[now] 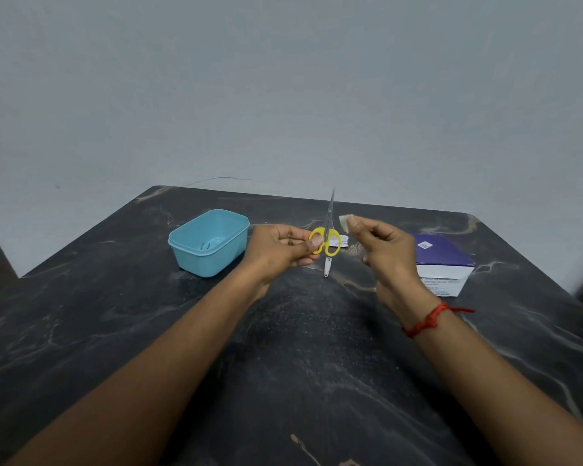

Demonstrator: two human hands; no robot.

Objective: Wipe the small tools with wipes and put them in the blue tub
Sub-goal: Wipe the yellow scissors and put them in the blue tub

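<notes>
Left hand [283, 248] pinches yellow-handled steel scissors [329, 217] upright; right hand [382, 247] pinches small white wipe [344, 222]; blue plastic tub [199, 264] sits toward worktop's far edge.

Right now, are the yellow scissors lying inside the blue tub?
No, the left hand holds the yellow scissors by a handle, blades pointing up, beside the blue tub, not in it.
</notes>
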